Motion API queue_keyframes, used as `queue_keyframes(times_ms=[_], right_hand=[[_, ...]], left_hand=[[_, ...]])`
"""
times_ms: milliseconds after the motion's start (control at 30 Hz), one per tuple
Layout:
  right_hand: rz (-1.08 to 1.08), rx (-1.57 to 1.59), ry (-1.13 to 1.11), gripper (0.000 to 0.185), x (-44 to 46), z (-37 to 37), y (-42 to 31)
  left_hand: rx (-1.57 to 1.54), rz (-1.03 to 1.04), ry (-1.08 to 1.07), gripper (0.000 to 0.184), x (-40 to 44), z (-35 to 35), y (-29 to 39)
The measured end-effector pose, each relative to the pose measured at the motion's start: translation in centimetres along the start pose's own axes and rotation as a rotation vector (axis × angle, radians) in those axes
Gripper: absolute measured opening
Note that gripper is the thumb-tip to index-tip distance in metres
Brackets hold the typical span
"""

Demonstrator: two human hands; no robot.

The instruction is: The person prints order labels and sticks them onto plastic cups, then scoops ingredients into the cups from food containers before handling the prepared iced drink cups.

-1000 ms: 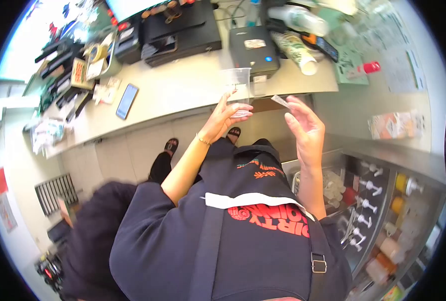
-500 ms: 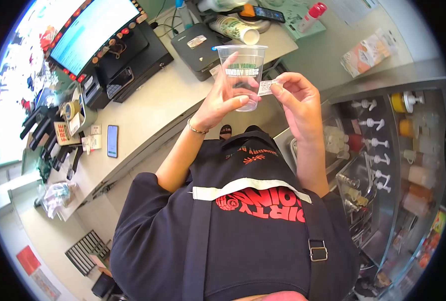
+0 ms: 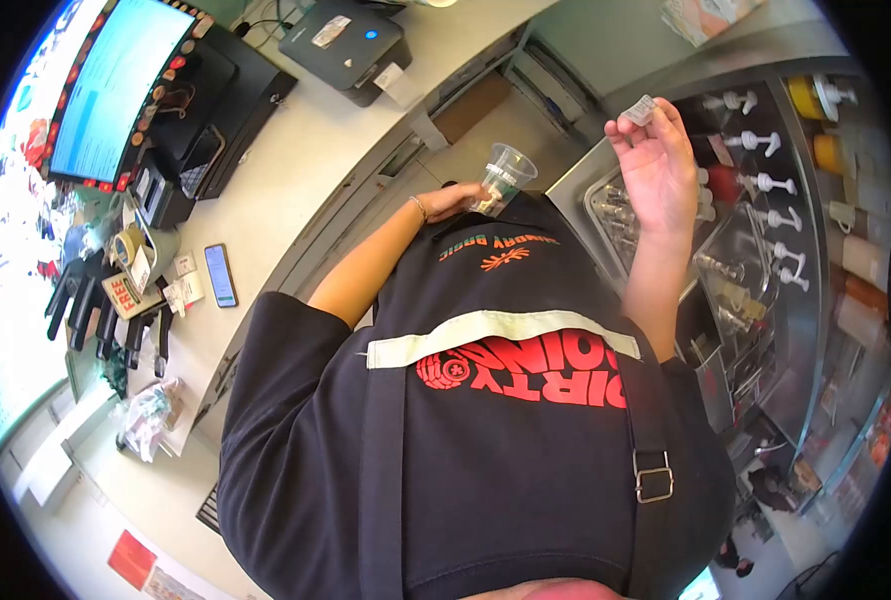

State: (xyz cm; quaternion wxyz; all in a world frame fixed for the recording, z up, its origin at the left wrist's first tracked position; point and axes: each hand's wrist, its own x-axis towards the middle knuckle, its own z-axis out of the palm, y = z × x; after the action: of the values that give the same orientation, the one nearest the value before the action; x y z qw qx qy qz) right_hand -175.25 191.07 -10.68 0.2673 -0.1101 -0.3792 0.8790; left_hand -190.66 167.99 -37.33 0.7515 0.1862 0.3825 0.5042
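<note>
My left hand (image 3: pixel 452 201) is closed around a clear plastic cup (image 3: pixel 510 165) with printed lettering, low in front of the apron (image 3: pixel 505 240). The cup leans, its open rim up and to the right. My right hand (image 3: pixel 662 170) is raised on the right, above the metal counter's edge. Between its thumb and fingers it pinches a small white printed label (image 3: pixel 638 111), apart from the cup. Fingertips behind the cup are partly hidden.
On the left counter stand a monitor (image 3: pixel 120 95), a dark label printer (image 3: pixel 345 50) with paper sticking out, and a phone (image 3: pixel 221 275). At right, several pump dispensers (image 3: pixel 760 143) line the steel station beside a sink tray (image 3: pixel 615 215).
My left hand has lowered the cup toward my waist. My right hand has moved up and right with the label, away from the cup. The view has shifted, too.
</note>
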Motion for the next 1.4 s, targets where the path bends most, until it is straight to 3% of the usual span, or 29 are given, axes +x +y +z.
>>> queue_keyframes(times_ms=[67,133,167,233,267,367,600,1333,1400], right_hand=[[-0.010,0.011,0.063,0.018,-0.7,-0.9,0.1],[0.007,-0.090,0.152,0.019,-1.4,-1.8,0.5],[-0.009,-0.090,0.163,0.019,-1.6,-2.0,0.8],[0.025,-0.200,0.190,0.023,-2.2,-1.6,1.5],[0.056,-0.205,0.198,0.026,-2.3,-1.2,1.7],[0.040,-0.198,0.198,0.026,-2.0,0.7,2.9],[-0.015,-0.276,0.155,0.021,-1.0,2.7,2.1],[-0.030,-0.280,0.259,0.021,-1.0,1.9,2.8],[-0.170,-0.407,0.256,0.027,-1.3,2.3,3.1]], left_hand=[[0.046,-0.032,-0.033,0.055,0.3,0.6,0.8],[-0.024,0.157,-0.031,0.061,0.2,1.7,3.1],[-0.014,0.149,-0.046,0.061,0.0,2.8,5.0],[-0.148,0.385,-0.003,0.072,-1.0,6.0,9.3],[-0.131,0.391,0.036,0.086,-1.3,7.2,11.1],[-0.031,0.489,-0.015,0.094,-2.0,10.4,15.6],[0.104,0.512,-0.038,0.107,-1.7,12.9,18.6],[0.165,0.499,-0.165,0.108,-0.4,12.4,19.2],[0.189,0.538,-0.118,0.110,-0.5,13.4,19.3]])
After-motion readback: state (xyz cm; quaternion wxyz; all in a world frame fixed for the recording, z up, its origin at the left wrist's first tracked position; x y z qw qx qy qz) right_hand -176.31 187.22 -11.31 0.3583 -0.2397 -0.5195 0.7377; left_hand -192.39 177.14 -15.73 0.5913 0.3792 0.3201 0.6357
